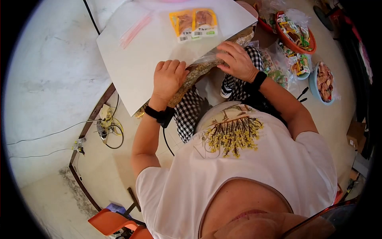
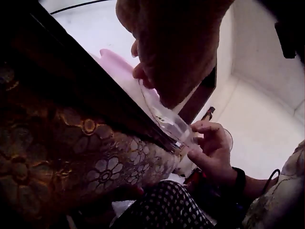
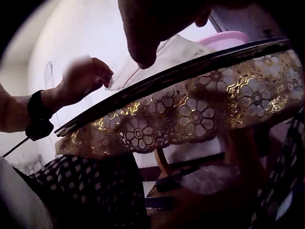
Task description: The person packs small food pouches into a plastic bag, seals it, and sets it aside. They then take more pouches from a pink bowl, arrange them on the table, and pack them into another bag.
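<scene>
At the near edge of the white table (image 1: 143, 75), a clear plastic bag (image 1: 205, 57) stretches between the two hands. My left hand (image 1: 169, 79) pinches one end of it with bent fingers. The right wrist view shows this hand (image 3: 81, 76) with its fingertips at the bag's corner. My right hand (image 1: 238, 61) holds the other end, its thumb and fingers on the film (image 2: 178, 129) in the left wrist view. A reddish line runs along the bag (image 3: 143, 64). Beyond the hands lie two yellow-and-white food packets (image 1: 193, 24) side by side.
Flat clear film with pink stripes (image 1: 135, 32) lies on the table's left. A flowered cloth (image 3: 195, 117) hangs from its edge over the knees. On the floor at right stand a red basket (image 1: 311, 44) of packets and a blue basin (image 1: 315, 85) of brownish pieces.
</scene>
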Motion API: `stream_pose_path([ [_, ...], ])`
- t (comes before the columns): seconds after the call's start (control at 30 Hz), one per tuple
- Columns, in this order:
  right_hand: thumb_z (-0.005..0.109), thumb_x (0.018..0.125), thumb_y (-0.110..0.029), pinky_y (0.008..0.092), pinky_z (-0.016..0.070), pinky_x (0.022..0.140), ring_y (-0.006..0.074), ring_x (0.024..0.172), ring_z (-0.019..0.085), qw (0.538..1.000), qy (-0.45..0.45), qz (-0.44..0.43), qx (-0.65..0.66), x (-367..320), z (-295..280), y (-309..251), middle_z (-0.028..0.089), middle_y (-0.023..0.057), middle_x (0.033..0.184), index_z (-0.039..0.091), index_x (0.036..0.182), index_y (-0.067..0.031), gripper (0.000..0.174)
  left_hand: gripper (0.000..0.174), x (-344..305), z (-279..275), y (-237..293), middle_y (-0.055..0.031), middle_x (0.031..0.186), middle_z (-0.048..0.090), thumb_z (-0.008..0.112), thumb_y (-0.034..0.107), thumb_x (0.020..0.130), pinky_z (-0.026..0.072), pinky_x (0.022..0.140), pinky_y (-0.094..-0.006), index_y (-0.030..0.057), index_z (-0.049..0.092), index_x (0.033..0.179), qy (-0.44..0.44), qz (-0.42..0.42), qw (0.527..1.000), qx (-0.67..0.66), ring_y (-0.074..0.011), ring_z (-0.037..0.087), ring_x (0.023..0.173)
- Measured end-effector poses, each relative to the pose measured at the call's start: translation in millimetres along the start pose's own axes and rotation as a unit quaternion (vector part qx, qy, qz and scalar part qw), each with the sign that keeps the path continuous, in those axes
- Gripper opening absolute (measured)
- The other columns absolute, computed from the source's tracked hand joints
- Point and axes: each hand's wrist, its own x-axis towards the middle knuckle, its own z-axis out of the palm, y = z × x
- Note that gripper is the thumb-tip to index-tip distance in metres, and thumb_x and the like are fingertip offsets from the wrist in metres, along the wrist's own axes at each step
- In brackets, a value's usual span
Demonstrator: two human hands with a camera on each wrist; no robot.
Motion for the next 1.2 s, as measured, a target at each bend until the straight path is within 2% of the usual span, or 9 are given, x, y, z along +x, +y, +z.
stream_pose_path([
  [0.17,0.072,0.072,-0.008,0.0418,0.0421,0.094,0.0295,0.116,0.050,0.999,0.006,0.032,-0.019,-2,13,11,0.055,0.0091,0.115,0.060,0.102,-0.0074,0.033,0.058,13,-2,13,-0.0072,0.110,0.056,0.079,0.028,0.066,0.0400,0.087,-0.0407,0.0096,0.055,0.115,-0.022,-0.033,0.999,0.010,-0.0251,0.054,0.104],
  [0.27,0.072,0.072,-0.009,0.0418,0.0429,0.092,0.0293,0.113,0.052,1.000,-0.011,0.014,0.014,4,10,18,0.057,0.0085,0.111,0.060,0.096,-0.0074,0.027,0.057,23,9,20,-0.0065,0.109,0.056,0.080,0.028,0.064,0.0394,0.088,-0.0410,0.0094,0.055,0.112,-0.019,-0.041,0.999,0.004,-0.0237,0.054,0.103],
  [0.47,0.071,0.075,-0.011,0.0404,0.0456,0.085,0.0297,0.096,0.058,0.999,0.029,0.014,0.040,32,-5,25,0.060,0.0076,0.093,0.060,0.085,-0.0052,0.016,0.037,34,23,11,-0.0028,0.097,0.060,0.075,0.020,0.068,0.0409,0.078,-0.0380,0.0102,0.056,0.098,-0.007,-0.040,0.999,0.032,-0.0213,0.057,0.092],
  [0.57,0.073,0.074,-0.007,0.0381,0.0492,0.075,0.0290,0.087,0.060,0.997,0.035,0.016,0.065,52,-20,27,0.063,0.0081,0.086,0.062,0.083,-0.0032,0.015,0.018,37,26,0,-0.0015,0.080,0.057,0.067,0.017,0.074,0.0399,0.072,-0.0359,0.0126,0.057,0.088,0.058,-0.023,0.996,0.060,-0.0197,0.056,0.080],
  [0.77,0.070,0.081,-0.008,0.0352,0.0489,0.071,0.0274,0.080,0.060,0.996,0.054,-0.003,0.071,92,-31,41,0.062,0.0090,0.084,0.062,0.084,-0.0015,0.011,0.003,54,-4,-27,-0.0044,0.078,0.061,0.065,0.011,0.078,0.0432,0.067,-0.0369,0.0118,0.062,0.079,0.130,-0.095,0.987,-0.002,-0.0226,0.059,0.075],
  [0.87,0.067,0.083,-0.011,0.0355,0.0480,0.071,0.0288,0.076,0.059,0.976,0.066,0.065,0.199,126,-40,45,0.061,0.0124,0.083,0.064,0.084,-0.0026,0.009,0.002,69,-23,-49,-0.0074,0.079,0.064,0.066,0.010,0.081,0.0467,0.065,-0.0377,0.0085,0.065,0.080,0.178,-0.162,0.956,-0.165,-0.0265,0.061,0.073],
  [0.9,0.067,0.086,-0.011,0.0299,0.0479,0.068,0.0174,0.072,0.060,0.967,0.095,0.040,0.234,137,-40,51,0.063,0.0079,0.080,0.065,0.087,-0.0019,0.010,0.006,71,-27,-55,-0.0090,0.078,0.066,0.069,0.010,0.081,0.0488,0.062,-0.0348,0.0042,0.066,0.082,0.209,-0.178,0.939,-0.206,-0.0252,0.063,0.070],
  [1.03,0.065,0.092,-0.015,0.0189,0.0437,0.066,0.0019,0.074,0.052,0.923,0.067,0.107,0.363,173,-51,52,0.061,-0.0050,0.081,0.065,0.093,-0.0019,0.013,0.009,78,-52,-76,-0.0035,0.078,0.067,0.072,0.007,0.082,0.0467,0.065,-0.0247,0.0020,0.068,0.087,0.243,-0.265,0.861,-0.359,-0.0092,0.057,0.070],
  [1.2,0.065,0.091,-0.016,0.0194,0.0436,0.069,0.0022,0.076,0.052,0.905,0.032,0.175,0.386,191,-58,42,0.060,-0.0057,0.081,0.065,0.092,-0.0027,0.014,0.006,72,-86,-87,0.0018,0.074,0.063,0.071,0.005,0.083,0.0438,0.063,-0.0202,0.0005,0.069,0.086,0.260,-0.302,0.780,-0.482,-0.0052,0.053,0.068],
])
